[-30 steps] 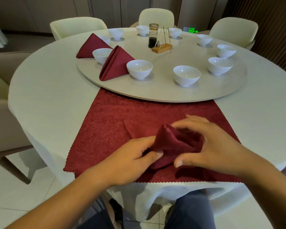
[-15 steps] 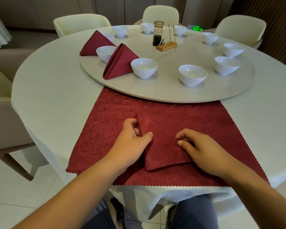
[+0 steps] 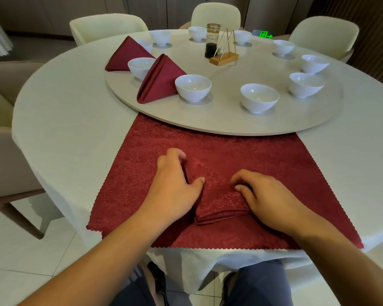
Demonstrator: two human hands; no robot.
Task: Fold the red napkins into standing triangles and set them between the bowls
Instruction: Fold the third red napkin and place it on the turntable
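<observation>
In the head view, the folded napkin (image 3: 217, 195) lies flat on the big red cloth (image 3: 274, 164) at the near edge of the table (image 3: 64, 102), between both hands. The left hand (image 3: 175, 186) grips its left edge: the fingers are curled at the upper corner and the thumb lies on top. The right hand (image 3: 265, 199) has bent fingers, and the thumb and the first finger pinch the right side of the napkin. On the turntable (image 3: 230, 122), one standing napkin (image 3: 161, 80) is between two bowls (image 3: 192, 87). A second standing napkin (image 3: 126, 55) is behind it, just beside another bowl (image 3: 142, 67).
</observation>
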